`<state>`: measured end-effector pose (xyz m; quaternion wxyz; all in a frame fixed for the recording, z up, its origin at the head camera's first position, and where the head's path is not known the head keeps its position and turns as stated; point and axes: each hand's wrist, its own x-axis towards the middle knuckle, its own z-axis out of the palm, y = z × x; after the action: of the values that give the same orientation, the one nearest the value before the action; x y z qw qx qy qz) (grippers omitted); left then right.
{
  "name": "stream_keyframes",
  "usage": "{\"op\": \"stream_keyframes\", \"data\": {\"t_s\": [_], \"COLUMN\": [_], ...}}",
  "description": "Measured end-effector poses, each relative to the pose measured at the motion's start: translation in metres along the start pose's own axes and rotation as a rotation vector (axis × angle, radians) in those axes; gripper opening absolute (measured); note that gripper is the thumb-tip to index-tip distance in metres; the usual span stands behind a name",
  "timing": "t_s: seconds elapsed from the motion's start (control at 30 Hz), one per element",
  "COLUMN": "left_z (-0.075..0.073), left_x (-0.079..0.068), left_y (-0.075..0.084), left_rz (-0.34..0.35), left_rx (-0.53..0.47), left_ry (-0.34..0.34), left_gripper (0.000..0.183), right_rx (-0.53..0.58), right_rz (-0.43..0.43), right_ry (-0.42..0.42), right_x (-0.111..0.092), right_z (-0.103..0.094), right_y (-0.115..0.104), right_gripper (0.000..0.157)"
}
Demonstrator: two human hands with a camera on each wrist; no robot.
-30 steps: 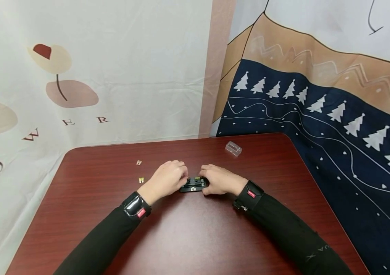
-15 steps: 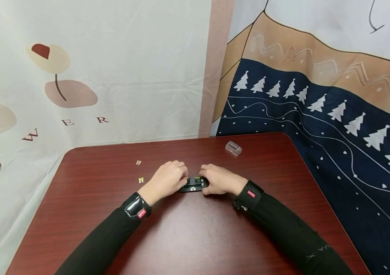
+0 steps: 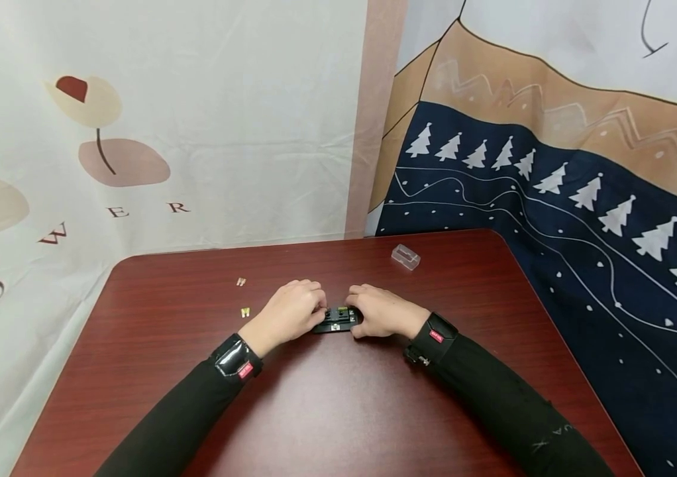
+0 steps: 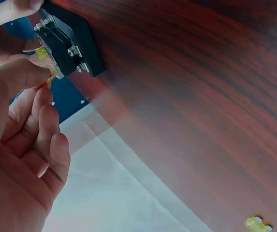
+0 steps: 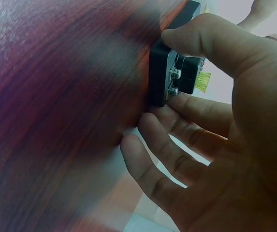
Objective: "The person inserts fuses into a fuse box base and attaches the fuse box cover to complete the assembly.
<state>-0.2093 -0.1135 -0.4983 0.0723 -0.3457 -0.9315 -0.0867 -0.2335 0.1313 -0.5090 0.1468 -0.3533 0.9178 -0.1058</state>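
A black fuse block (image 3: 338, 320) with metal screw terminals sits on the table between both hands. My right hand (image 3: 383, 313) grips its right end, thumb on the near side and fingers behind. A yellow blade fuse (image 5: 202, 82) stands in the block near that end. At the block's other end, my left hand (image 3: 291, 308) pinches a small amber-looking blade fuse (image 4: 52, 76) between thumb and index finger. This fuse meets the top of the block, but fingertips hide how deep it sits. The other left fingers are curled loosely below.
Left of my left hand lie a yellow blade fuse (image 3: 246, 312) and, farther back, a pale one (image 3: 241, 282). A clear plastic case (image 3: 405, 257) rests near the back edge of the reddish-brown table (image 3: 338, 411). Printed cloths hang behind.
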Motion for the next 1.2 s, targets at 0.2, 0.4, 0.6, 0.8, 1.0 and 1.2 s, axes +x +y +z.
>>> {"op": "stream_keyframes", "data": {"t_s": [0.2, 0.4, 0.6, 0.8, 1.0, 1.2], "left_z": [-0.0001, -0.0001, 0.0009, 0.002, -0.0001, -0.0026], "left_x": [0.0005, 0.0008, -0.0007, -0.0007, 0.0006, 0.0032], "left_y": [-0.0007, -0.001, -0.0011, -0.0005, 0.0012, 0.0041], "left_rz": [0.004, 0.007, 0.0, 0.001, 0.002, 0.005], "left_rx": [-0.01, -0.009, -0.011, -0.005, -0.006, -0.034], "left_ry": [-0.003, -0.008, -0.005, -0.011, -0.021, -0.026], "left_gripper": [0.005, 0.006, 0.005, 0.006, 0.008, 0.01], "right_rx": [0.004, 0.0, 0.002, -0.004, -0.007, -0.015], "right_rz": [0.002, 0.006, -0.001, 0.006, 0.001, 0.001], "right_ry": [-0.004, -0.007, -0.005, -0.004, 0.0, 0.004], "right_x": [0.0002, 0.0005, 0.0, -0.0004, -0.0001, -0.0001], "right_z": [0.0, 0.0004, -0.0004, -0.0012, -0.0009, -0.0013], "right_y": [-0.0003, -0.0009, -0.0023, -0.0036, -0.0037, -0.0036], "right_gripper": [0.048, 0.05, 0.05, 0.051, 0.049, 0.049]}}
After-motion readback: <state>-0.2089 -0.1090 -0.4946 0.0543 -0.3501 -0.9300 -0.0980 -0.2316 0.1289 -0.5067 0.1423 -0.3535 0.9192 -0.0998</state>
